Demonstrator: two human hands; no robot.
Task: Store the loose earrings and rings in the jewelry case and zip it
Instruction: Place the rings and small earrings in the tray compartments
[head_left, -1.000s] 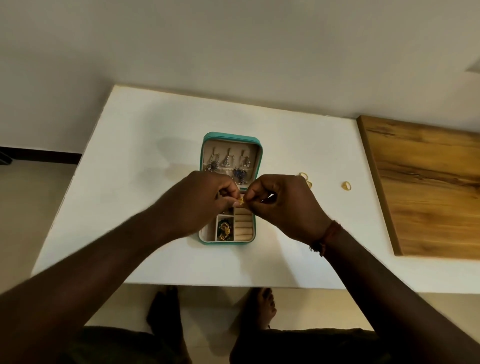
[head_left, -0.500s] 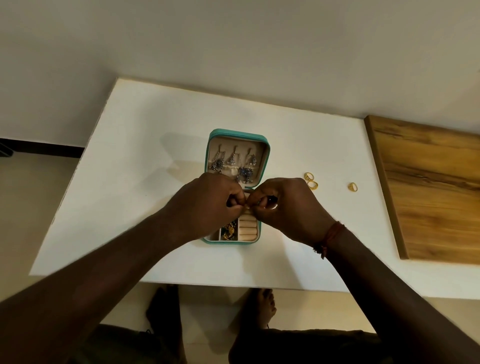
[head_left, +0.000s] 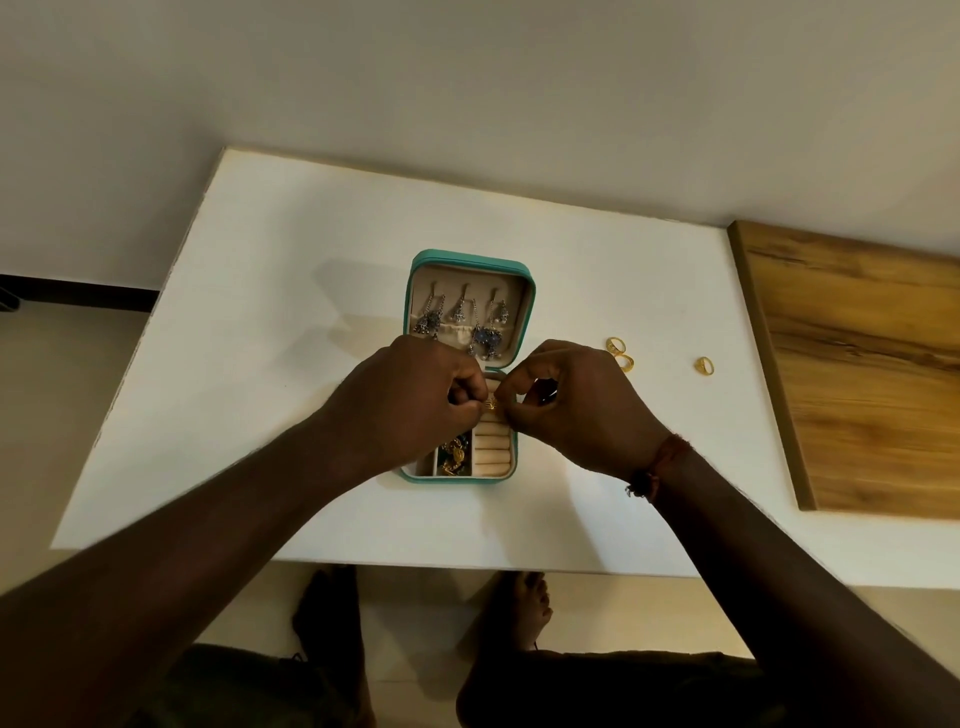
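Note:
A teal jewelry case (head_left: 530, 306) lies open on the white table (head_left: 270, 332). Silver dangling earrings (head_left: 460, 319) hang inside its raised lid. Its base holds cream ring rolls (head_left: 492, 449) and a compartment of gold pieces (head_left: 453, 458). My left hand (head_left: 410, 405) and my right hand (head_left: 576, 405) meet over the upper ring rolls, and both pinch a small gold ring (head_left: 491, 404) between their fingertips. Two loose gold rings (head_left: 621, 353) lie together right of the case, with a third gold ring (head_left: 704, 366) farther right.
A wooden board (head_left: 852, 374) covers the table's right side. A plain wall runs behind the table. My bare feet (head_left: 524, 608) show under the table's front edge.
Both hands with the pinched gold ring have dropped slightly toward the ring rolls. The camera view shifted a little; the case and loose rings stay put.

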